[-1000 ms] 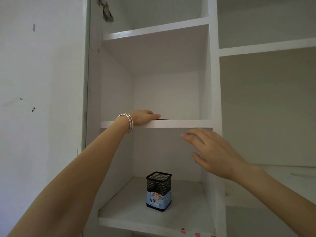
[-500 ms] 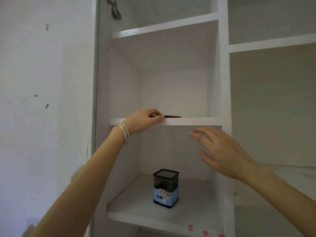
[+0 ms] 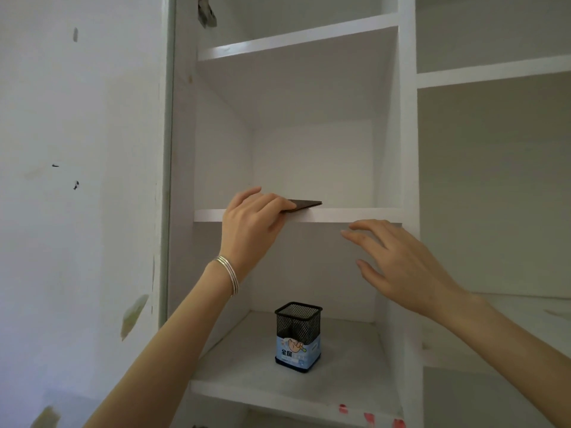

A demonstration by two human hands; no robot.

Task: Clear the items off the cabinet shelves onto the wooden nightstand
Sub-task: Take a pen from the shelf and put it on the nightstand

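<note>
Left hand (image 3: 251, 222): we are pinching a thin dark card (image 3: 304, 205) at the front edge of the middle shelf (image 3: 355, 214), fingers on top of it.
Right hand (image 3: 398, 264): we are holding it spread and empty, just below that shelf.
Pen holder (image 3: 298, 336): it is standing upright on the lower shelf (image 3: 247, 372).
Bracelets (image 3: 229, 273): we are wearing them on the left wrist.

My one head-worn camera looks forward and slightly up into the white cabinet (image 3: 404, 149) from close range, its middle shelf (image 3: 355, 215) near eye level, the wall (image 3: 77, 211) at left, and both my forearms reaching in from the near edge.
</note>
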